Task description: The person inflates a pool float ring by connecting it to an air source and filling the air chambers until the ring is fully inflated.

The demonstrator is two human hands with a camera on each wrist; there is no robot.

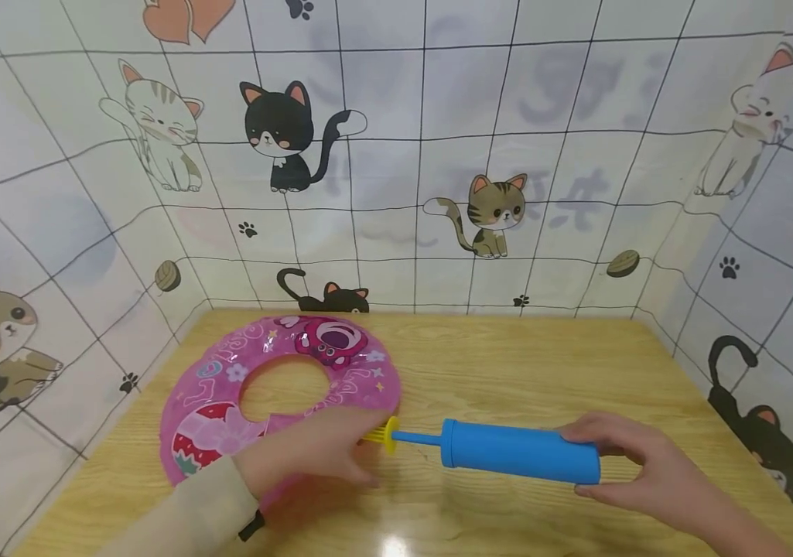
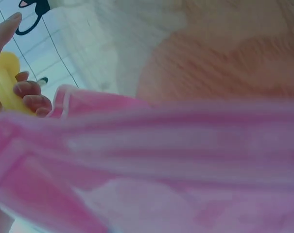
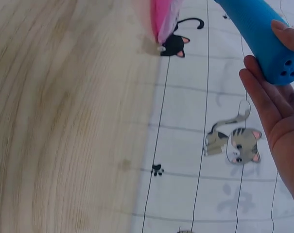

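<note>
Seen from the head, the tabletop meets the cat-print wall along its back edge at twelve o'clock, and its side edges flare outward toward seven and five. Open wood runs from the pump to that back edge, between twelve and two o'clock. The pink ring fills the ten o'clock side, its far rim near the back edge. The pump lies between the two hands, handle toward nine o'clock, barrel toward three, some blue rod showing. The left hand has its fingers curled round the handle, its sleeve crossing the ring's near side. The right hand grips the barrel's three o'clock end between thumb and fingers.
</note>
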